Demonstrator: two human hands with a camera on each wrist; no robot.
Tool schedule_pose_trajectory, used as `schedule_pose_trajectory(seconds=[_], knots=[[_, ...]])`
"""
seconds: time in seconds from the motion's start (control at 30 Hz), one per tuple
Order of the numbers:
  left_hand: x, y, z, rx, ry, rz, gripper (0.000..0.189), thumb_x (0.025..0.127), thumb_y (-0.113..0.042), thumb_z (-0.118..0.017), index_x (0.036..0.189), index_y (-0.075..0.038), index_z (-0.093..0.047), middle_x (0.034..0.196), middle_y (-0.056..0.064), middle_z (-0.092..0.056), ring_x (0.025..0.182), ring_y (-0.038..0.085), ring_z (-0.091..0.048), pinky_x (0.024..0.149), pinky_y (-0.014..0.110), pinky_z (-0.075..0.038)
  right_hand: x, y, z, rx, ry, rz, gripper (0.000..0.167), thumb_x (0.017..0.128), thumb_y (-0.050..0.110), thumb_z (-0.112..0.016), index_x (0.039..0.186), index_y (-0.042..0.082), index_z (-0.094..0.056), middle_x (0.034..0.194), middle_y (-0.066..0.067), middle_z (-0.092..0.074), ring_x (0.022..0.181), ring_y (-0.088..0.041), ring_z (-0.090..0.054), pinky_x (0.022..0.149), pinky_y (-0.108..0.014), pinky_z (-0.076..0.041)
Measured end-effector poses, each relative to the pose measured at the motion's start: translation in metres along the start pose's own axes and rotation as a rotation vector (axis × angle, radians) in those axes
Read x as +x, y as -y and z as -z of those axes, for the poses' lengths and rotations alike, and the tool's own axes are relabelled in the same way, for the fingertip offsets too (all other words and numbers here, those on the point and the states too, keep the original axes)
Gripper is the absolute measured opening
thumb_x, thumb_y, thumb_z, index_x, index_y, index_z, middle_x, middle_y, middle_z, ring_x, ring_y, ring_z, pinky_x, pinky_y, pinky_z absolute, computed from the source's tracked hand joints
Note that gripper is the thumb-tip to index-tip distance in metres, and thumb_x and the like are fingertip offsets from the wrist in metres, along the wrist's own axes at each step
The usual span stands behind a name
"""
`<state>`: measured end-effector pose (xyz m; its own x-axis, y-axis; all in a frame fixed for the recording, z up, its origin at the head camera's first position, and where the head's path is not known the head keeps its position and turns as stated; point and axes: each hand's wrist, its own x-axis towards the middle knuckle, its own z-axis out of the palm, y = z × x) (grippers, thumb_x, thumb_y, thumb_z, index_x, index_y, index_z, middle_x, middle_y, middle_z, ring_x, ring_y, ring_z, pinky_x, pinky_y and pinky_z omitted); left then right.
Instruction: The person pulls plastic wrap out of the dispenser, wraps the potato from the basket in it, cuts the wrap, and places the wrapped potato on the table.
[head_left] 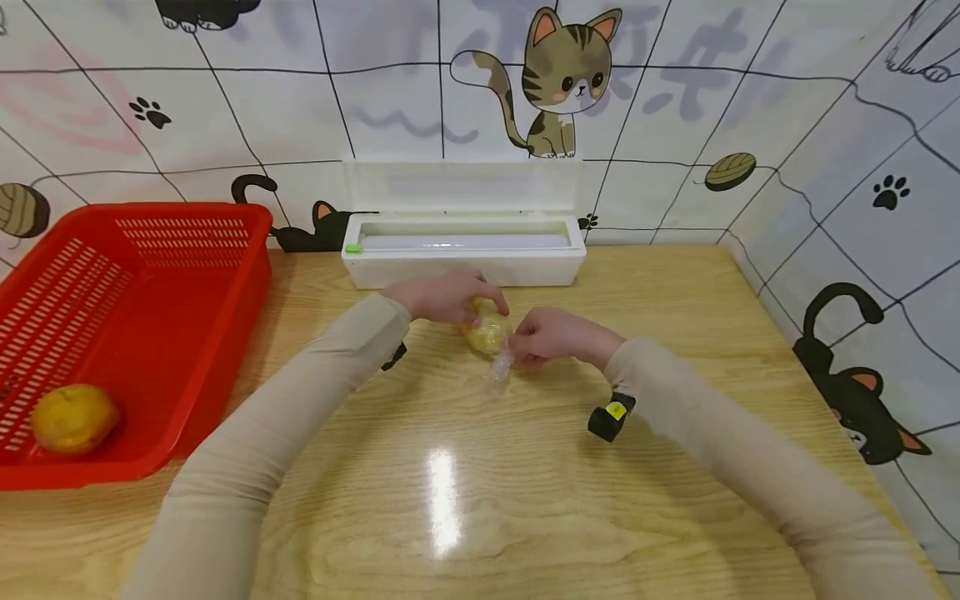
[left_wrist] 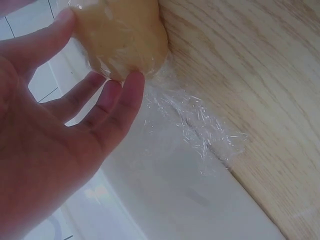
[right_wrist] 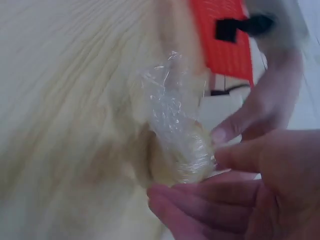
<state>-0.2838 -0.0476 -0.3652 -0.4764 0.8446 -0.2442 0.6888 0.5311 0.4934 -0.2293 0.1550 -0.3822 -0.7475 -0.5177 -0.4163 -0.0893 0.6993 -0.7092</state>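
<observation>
A round yellow fruit in clear plastic wrap is between both hands over the table. My left hand grips its far left side; thumb and fingertips bend around the wrapped fruit in the left wrist view. From the right, my right hand holds it with thumb and curled fingers, close to the left fingertips in the right wrist view. A loose, crumpled tail of plastic wrap sticks out from the fruit. The fruit's underside is hidden.
Behind the hands stands a white wrap dispenser box, lid raised, with a roll inside and a green slider at its left end. At left, a red basket holds another yellow fruit. Cat-patterned covering lines the walls behind and right.
</observation>
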Motion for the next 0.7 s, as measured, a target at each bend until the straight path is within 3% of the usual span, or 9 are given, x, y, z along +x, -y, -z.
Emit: schedule_pose_trajectory(seconds=[0.13, 0.2, 0.27, 0.37, 0.5, 0.6, 0.7], knots=[[0.001, -0.001, 0.0, 0.013, -0.004, -0.005, 0.033, 0.093, -0.003, -0.062, 0.124, -0.012, -0.061, 0.125, 0.011, -0.056, 0.112, 0.027, -0.047, 0.095, 0.039, -0.039, -0.017, 0.024, -0.014, -0.663, -0.347, 0.151, 0.044, 0.095, 0.027, -0.061, 0.055, 0.011, -0.05, 0.049, 0.004, -0.037, 0.044, -0.011, -0.036, 0.041, -0.025, -0.032], [0.002, -0.002, 0.0, 0.015, -0.007, -0.001, 0.032, 0.093, -0.003, -0.061, 0.124, -0.011, -0.062, 0.123, 0.01, -0.057, 0.109, 0.026, -0.048, 0.093, 0.038, -0.04, -0.021, 0.032, -0.027, -0.854, -0.456, 0.2, 0.047, 0.093, 0.031, -0.063, 0.053, 0.014, -0.045, 0.048, 0.004, -0.036, 0.042, -0.012, -0.038, 0.037, -0.028, -0.035], [0.001, -0.002, 0.0, 0.011, -0.009, 0.014, 0.031, 0.093, -0.003, -0.061, 0.123, -0.011, -0.062, 0.12, 0.01, -0.057, 0.106, 0.025, -0.048, 0.092, 0.037, -0.04, -0.019, 0.039, -0.041, -1.002, -0.5, 0.215, 0.047, 0.092, 0.035, -0.064, 0.055, 0.014, -0.044, 0.048, 0.003, -0.037, 0.042, -0.014, -0.041, 0.036, -0.029, -0.039], [0.002, -0.003, 0.001, 0.009, -0.008, 0.023, 0.031, 0.093, -0.003, -0.061, 0.123, -0.011, -0.062, 0.121, 0.01, -0.057, 0.107, 0.026, -0.048, 0.093, 0.037, -0.039, -0.013, 0.047, -0.057, -1.141, -0.44, 0.115, 0.045, 0.092, 0.04, -0.063, 0.058, 0.015, -0.049, 0.051, 0.004, -0.042, 0.043, -0.012, -0.043, 0.039, -0.028, -0.041], [0.003, -0.004, 0.001, 0.033, 0.004, 0.029, 0.033, 0.093, -0.002, -0.06, 0.125, -0.011, -0.062, 0.123, 0.008, -0.058, 0.111, 0.026, -0.048, 0.095, 0.037, -0.039, -0.002, 0.05, -0.068, -1.293, -0.332, -0.044, 0.035, 0.092, 0.037, -0.065, 0.066, 0.016, -0.056, 0.054, 0.006, -0.04, 0.046, -0.007, -0.032, 0.041, -0.021, -0.032], [0.002, -0.004, 0.001, 0.035, 0.004, 0.021, 0.033, 0.093, -0.002, -0.06, 0.124, -0.011, -0.061, 0.124, 0.008, -0.058, 0.111, 0.026, -0.048, 0.095, 0.038, -0.039, 0.003, 0.046, -0.068, -1.268, -0.323, -0.079, 0.015, 0.092, 0.025, -0.065, 0.078, 0.019, -0.065, 0.055, 0.006, -0.04, 0.048, -0.007, -0.031, 0.041, -0.021, -0.03], [0.001, 0.0, 0.0, 0.019, -0.003, 0.006, 0.031, 0.093, -0.002, -0.059, 0.123, -0.01, -0.061, 0.123, 0.009, -0.057, 0.11, 0.027, -0.047, 0.095, 0.039, -0.039, 0.008, 0.041, -0.059, -1.138, -0.332, -0.073, 0.01, 0.09, 0.014, -0.062, 0.083, 0.019, -0.068, 0.057, 0.003, -0.048, 0.05, -0.01, -0.043, 0.043, -0.026, -0.04]])
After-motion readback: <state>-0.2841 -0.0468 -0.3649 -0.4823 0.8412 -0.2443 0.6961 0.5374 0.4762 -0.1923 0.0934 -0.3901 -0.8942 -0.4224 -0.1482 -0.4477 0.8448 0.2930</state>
